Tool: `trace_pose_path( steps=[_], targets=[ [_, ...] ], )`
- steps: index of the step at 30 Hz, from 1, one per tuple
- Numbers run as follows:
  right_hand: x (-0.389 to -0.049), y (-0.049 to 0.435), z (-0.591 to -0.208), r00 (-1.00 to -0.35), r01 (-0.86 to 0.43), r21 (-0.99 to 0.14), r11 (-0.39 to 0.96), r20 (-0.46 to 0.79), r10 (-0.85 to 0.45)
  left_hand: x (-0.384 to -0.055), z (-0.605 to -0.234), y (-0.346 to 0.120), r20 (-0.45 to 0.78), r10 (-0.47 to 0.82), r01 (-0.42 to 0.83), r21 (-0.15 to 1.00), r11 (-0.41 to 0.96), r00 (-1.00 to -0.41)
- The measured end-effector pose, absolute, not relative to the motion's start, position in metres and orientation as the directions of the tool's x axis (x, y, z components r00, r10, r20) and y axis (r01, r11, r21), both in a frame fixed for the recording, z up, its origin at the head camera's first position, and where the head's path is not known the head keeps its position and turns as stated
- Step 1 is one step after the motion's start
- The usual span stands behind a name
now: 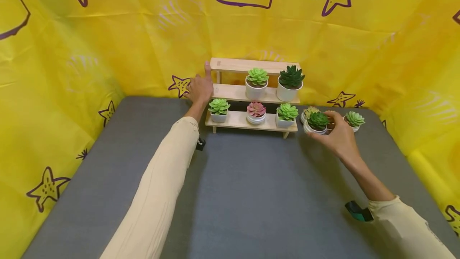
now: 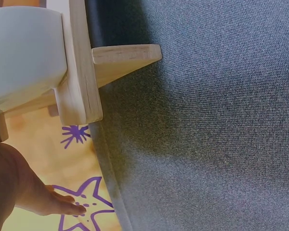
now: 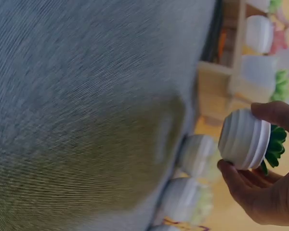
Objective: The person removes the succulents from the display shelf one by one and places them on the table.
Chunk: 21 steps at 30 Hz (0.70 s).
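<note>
On the grey worktop (image 1: pixel 244 195), before a yellow cloth (image 1: pixel 143 51), a wooden rack (image 1: pixel 251 65) at upper centre bears five plants, a pink plant (image 1: pixel 256 109) in the middle of its lower tier; right of it stand a yellowish plant (image 1: pixel 310 111), partly hidden by the held pot, and a pale plant (image 1: pixel 354 120). The right hand (image 1: pixel 339 135), right of centre, pinches a green plant (image 1: pixel 318 121) by its ribbed white pot between thumb and fingers, clear of the worktop. The left hand (image 1: pixel 200 87), loosely spread, rests against the rack's left end.
</note>
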State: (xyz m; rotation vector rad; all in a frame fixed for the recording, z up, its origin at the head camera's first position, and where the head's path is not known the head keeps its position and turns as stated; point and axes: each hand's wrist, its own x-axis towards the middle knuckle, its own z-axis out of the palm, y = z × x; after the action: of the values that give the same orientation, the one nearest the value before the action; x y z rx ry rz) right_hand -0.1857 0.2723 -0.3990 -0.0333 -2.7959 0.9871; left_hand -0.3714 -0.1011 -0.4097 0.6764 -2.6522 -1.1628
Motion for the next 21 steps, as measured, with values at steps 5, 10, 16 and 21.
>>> trace_pose_path(
  steps=[5, 10, 16, 21],
  targets=[
    [-0.201, 0.285, -0.421, -0.991, -0.011, -0.602, 0.798, 0.112, 0.070, -0.370, -0.408, -0.101, -0.024, -0.452, -0.322, 0.734, 0.597, -0.892],
    [-0.207, 0.289, -0.433, -0.995, 0.023, -0.601, 0.799, 0.060, 0.073, -0.368, -0.410, -0.102, -0.025, -0.456, -0.327, 0.732, 0.598, -0.890],
    [-0.210, 0.292, -0.441, -0.995, 0.022, -0.614, 0.789, 0.064, 0.077, -0.369, -0.410, -0.103, -0.019, -0.452, -0.316, 0.742, 0.592, -0.892],
    [-0.213, 0.296, -0.446, -0.997, 0.021, -0.598, 0.801, 0.048, 0.061, -0.370, -0.410, -0.104, -0.023, -0.452, -0.321, 0.737, 0.595, -0.892]
  ],
)
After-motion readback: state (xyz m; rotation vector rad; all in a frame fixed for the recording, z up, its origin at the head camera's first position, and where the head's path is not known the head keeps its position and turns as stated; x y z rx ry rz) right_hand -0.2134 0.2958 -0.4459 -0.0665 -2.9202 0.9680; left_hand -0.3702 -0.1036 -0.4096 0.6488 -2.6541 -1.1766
